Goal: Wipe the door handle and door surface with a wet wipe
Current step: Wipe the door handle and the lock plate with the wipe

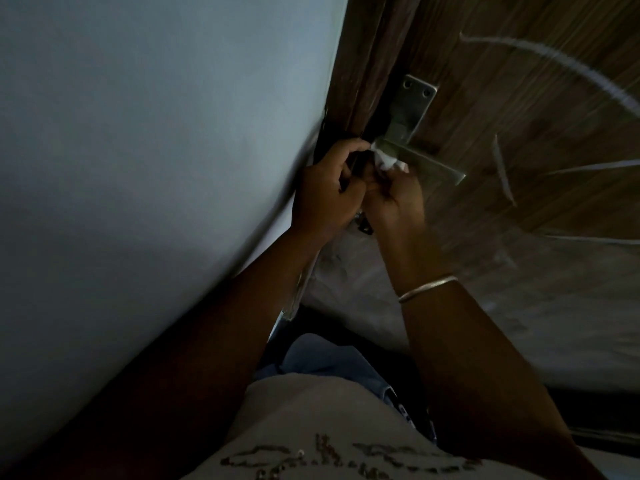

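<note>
Pinching the crumpled wet wipe (491, 163) in its fingertips, the right hand (393, 199) presses it against the inner end of the metal door handle (429, 164), apparently to scrub it. The left hand (325, 195) curls closed just beside, at the door (519, 109) edge, likely steadying it.

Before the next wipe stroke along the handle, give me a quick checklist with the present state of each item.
1. Wet wipe in the right hand: ok, bunched in its grip.
2. Wipe touching the door handle: ok, at the lever's near end by the plate.
3. Left hand steadying the door edge: cannot tell, too dark there.
4. Lever's far end free of the hands: ok.
5. Backplate wiped: cannot tell.
6. Door surface clean: not ok, pale streaks show.
</note>
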`<action>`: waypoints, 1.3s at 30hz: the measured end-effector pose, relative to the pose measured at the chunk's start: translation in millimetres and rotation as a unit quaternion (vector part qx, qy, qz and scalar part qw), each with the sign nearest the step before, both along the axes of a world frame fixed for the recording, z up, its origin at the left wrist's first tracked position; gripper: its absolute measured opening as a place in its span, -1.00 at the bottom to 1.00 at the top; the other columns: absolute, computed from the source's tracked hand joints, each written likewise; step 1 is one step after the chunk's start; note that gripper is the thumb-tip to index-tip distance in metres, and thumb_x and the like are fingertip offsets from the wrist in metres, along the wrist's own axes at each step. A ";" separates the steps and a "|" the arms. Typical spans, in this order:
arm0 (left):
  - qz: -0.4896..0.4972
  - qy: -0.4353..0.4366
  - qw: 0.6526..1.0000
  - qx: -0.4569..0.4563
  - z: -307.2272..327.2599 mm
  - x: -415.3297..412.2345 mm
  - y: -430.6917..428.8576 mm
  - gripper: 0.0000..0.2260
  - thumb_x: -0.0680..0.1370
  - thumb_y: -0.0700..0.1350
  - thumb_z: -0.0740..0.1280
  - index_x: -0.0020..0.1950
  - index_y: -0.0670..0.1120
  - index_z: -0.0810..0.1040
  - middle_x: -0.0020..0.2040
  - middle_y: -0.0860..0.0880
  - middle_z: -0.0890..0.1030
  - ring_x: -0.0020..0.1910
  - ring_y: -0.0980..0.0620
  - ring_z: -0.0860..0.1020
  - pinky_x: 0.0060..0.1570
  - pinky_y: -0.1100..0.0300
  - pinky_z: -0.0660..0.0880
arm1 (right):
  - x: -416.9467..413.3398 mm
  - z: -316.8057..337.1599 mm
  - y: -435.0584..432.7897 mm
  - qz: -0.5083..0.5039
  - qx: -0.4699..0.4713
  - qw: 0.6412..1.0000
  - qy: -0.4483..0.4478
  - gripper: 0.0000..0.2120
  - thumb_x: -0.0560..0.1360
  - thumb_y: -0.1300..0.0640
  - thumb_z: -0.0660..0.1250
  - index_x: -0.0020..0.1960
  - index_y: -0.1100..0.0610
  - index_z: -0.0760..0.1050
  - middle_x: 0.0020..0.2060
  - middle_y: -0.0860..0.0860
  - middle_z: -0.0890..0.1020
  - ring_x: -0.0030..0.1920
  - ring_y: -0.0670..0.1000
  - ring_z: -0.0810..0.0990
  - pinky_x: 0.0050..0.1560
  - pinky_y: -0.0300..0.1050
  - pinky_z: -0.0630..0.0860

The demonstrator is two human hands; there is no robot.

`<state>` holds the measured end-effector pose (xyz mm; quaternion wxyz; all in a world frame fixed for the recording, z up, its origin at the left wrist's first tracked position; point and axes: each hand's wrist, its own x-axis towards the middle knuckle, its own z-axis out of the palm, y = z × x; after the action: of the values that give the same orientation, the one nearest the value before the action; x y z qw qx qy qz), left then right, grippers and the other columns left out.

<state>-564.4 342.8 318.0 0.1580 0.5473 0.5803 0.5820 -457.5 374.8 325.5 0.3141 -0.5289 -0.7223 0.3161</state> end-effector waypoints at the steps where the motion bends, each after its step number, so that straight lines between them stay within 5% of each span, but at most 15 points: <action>1: -0.002 0.000 1.000 -0.001 -0.6 -0.1 -0.4 -0.67 0.45 -0.25 0.29 0.21 -0.10 0.50 -0.24 -0.12 0.60 -0.33 0.04 0.52 -0.26 0.14 0.54 | 1.1 -2.9 4.1 -0.003 0.004 1.000 0.027 -0.71 0.57 0.16 0.14 0.18 0.28 0.48 0.06 0.19 0.56 0.03 0.04 0.53 0.10 -0.03 0.48; 3: -0.010 -0.006 1.000 0.001 -1.5 -0.6 -0.7 -0.66 0.45 -0.24 0.28 0.22 -0.10 0.50 -0.12 -0.12 0.63 -0.26 0.03 0.56 -0.19 0.15 0.56 | -11.9 6.7 -1.4 -0.084 -0.119 0.950 0.277 -0.68 0.60 0.25 0.09 0.31 0.29 0.38 0.07 0.22 0.54 0.06 0.04 0.55 0.05 -0.03 0.52; 5: -0.016 -0.009 1.000 0.008 -1.4 -1.3 -1.4 -0.65 0.45 -0.23 0.27 0.24 -0.13 0.49 0.05 -0.10 0.63 -0.11 0.05 0.58 -0.07 0.23 0.55 | -14.8 3.7 -2.6 -0.097 -0.259 0.823 0.496 -0.69 0.60 0.32 0.05 0.33 0.31 0.33 0.02 0.20 0.55 0.00 0.06 0.57 -0.06 -0.09 0.59; 9: -0.010 -0.003 1.000 0.010 -4.1 -5.5 -1.2 -0.64 0.44 -0.35 0.29 0.23 -0.18 0.49 0.00 -0.05 0.61 -0.23 0.24 0.51 -0.17 0.50 0.43 | -9.5 14.8 -2.7 -0.036 -0.072 0.994 0.072 -0.67 0.61 0.06 0.13 0.11 0.30 0.51 -0.10 0.09 0.56 -0.17 -0.10 0.48 0.01 -0.07 0.46; 10: -0.011 -0.001 1.000 0.011 -4.4 -5.1 -2.5 -0.63 0.43 -0.36 0.28 0.23 -0.18 0.49 -0.03 0.00 0.59 -0.27 0.26 0.49 -0.19 0.53 0.40 | -4.8 9.1 3.6 -0.030 -0.048 0.998 0.037 -0.62 0.60 -0.01 0.12 0.08 0.29 0.52 -0.13 0.07 0.57 -0.18 -0.10 0.47 0.01 -0.11 0.46; 11: -0.015 0.001 1.000 0.012 -4.6 -4.3 -4.0 -0.63 0.43 -0.36 0.28 0.23 -0.18 0.49 -0.04 0.03 0.56 -0.29 0.27 0.48 -0.19 0.54 0.38 | -3.3 7.3 3.6 -0.033 -0.080 0.985 0.147 -0.60 0.60 -0.03 0.12 0.08 0.29 0.51 -0.15 0.04 0.56 -0.18 -0.09 0.49 -0.01 -0.16 0.46; 13: -0.018 0.006 1.000 0.014 -5.1 -3.6 -6.0 -0.63 0.43 -0.33 0.27 0.23 -0.18 0.49 -0.05 0.06 0.54 -0.28 0.25 0.47 -0.19 0.53 0.39 | -7.8 18.0 -9.0 -0.062 -0.227 0.828 0.509 -0.77 0.61 0.18 0.14 0.17 0.28 0.44 -0.13 0.11 0.56 -0.09 -0.03 0.57 0.00 -0.17 0.53; 14: -0.018 0.006 1.000 0.012 -5.5 -3.2 -6.4 -0.63 0.43 -0.30 0.27 0.23 -0.17 0.49 -0.07 0.06 0.55 -0.27 0.21 0.48 -0.20 0.49 0.42 | -7.1 12.2 -9.5 -0.087 -0.310 0.694 0.644 -0.78 0.59 0.29 0.10 0.18 0.28 0.42 -0.11 0.17 0.58 -0.06 0.05 0.61 -0.05 -0.13 0.59; 15: -0.019 0.007 1.000 0.008 -5.4 -2.9 -6.9 -0.63 0.43 -0.28 0.27 0.24 -0.16 0.49 -0.09 0.05 0.56 -0.27 0.16 0.50 -0.21 0.43 0.46 | -4.3 6.4 -10.1 -0.095 -0.337 0.632 0.691 -0.77 0.57 0.35 0.08 0.16 0.28 0.43 -0.12 0.20 0.61 -0.10 0.10 0.64 -0.13 -0.09 0.63; 17: -0.023 0.007 1.000 -0.006 -5.3 -1.8 -7.7 -0.63 0.43 -0.25 0.27 0.25 -0.14 0.48 -0.20 -0.03 0.57 -0.31 0.02 0.52 -0.25 0.26 0.50 | 0.1 0.1 -13.9 -0.111 -0.317 0.665 0.667 -0.77 0.54 0.41 0.10 0.08 0.26 0.47 -0.17 0.17 0.65 -0.21 0.06 0.68 -0.27 -0.14 0.62; 21: -0.031 -0.014 0.999 -0.029 -10.4 1.3 -7.8 -0.66 0.44 -0.27 0.29 0.22 -0.14 0.44 -0.35 -0.17 0.51 -0.37 -0.09 0.49 -0.32 -0.01 0.48 | 8.1 -13.6 -15.4 -0.188 -0.063 0.884 0.422 -0.76 0.52 0.38 0.22 -0.08 0.03 0.43 -0.19 -0.03 0.59 -0.25 -0.15 0.64 -0.26 -0.17 0.60; 24: -0.032 -0.030 0.998 -0.052 -12.7 -3.6 -6.5 -0.69 0.44 -0.28 0.32 0.17 -0.14 0.42 -0.33 -0.14 0.50 -0.38 -0.01 0.49 -0.35 0.09 0.44 | 10.8 -24.6 -5.8 -0.180 0.157 0.937 0.255 -0.77 0.48 0.37 0.30 -0.16 0.05 0.42 -0.22 -0.10 0.55 -0.23 -0.20 0.58 -0.18 -0.24 0.56; 29: -0.045 -0.047 0.996 -0.068 -25.5 -4.7 -6.7 -0.72 0.46 -0.26 0.33 0.14 -0.14 0.41 -0.27 -0.15 0.55 -0.34 -0.01 0.51 -0.32 0.11 0.46 | 18.2 -49.2 3.8 -0.025 0.401 0.916 -0.004 -0.88 0.42 0.38 0.36 -0.05 0.32 0.57 -0.02 0.28 0.58 0.05 0.08 0.55 0.06 -0.24 0.52; 33: -0.049 -0.068 0.995 -0.055 -36.1 -0.9 -6.5 -0.73 0.46 -0.27 0.33 0.13 -0.15 0.41 -0.26 -0.14 0.55 -0.36 0.06 0.48 -0.35 0.27 0.42 | 17.8 -56.6 11.1 0.022 0.456 0.883 -0.113 -0.79 0.45 0.30 0.38 0.07 0.33 0.58 0.04 0.38 0.54 0.01 0.30 0.56 -0.02 0.06 0.58; 39: -0.040 -0.068 0.996 -0.034 -45.8 4.8 0.6 -0.76 0.45 -0.27 0.32 0.04 -0.04 0.40 -0.23 -0.16 0.57 -0.30 0.03 0.53 -0.31 0.30 0.45 | 15.4 -43.8 32.9 0.086 0.526 0.822 -0.200 -0.75 0.55 0.25 0.24 0.18 0.33 0.51 0.17 0.34 0.53 0.19 0.27 0.48 0.16 -0.06 0.52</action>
<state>-559.6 343.5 272.2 0.2393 0.5231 0.5655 0.5910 -442.1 407.7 281.7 0.3646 -0.2706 -0.8686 -0.1984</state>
